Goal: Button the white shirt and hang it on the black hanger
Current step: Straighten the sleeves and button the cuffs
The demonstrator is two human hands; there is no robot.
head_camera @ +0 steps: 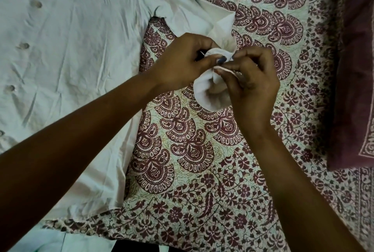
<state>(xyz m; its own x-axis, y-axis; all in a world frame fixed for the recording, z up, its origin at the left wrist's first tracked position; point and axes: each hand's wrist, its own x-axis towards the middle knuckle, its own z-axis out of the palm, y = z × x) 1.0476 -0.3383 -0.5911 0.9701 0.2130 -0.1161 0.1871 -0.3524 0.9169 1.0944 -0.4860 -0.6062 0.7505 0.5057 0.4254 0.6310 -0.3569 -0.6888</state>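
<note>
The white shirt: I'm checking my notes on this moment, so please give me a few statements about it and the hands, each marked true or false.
1. Both hands pinch the sleeve cuff of the white shirt. True: the left hand and the right hand hold it between them.
2. The shirt hangs on a black hanger. False: it lies spread flat on the patterned bedspread.
3. Several buttons run down the shirt front at the left of the view. True.
4. The right hand rests on the maroon pillow. False: it is at the cuff, apart from the pillow.
5. The bedspread is plain white. False: it bears a maroon paisley and flower print.
</note>
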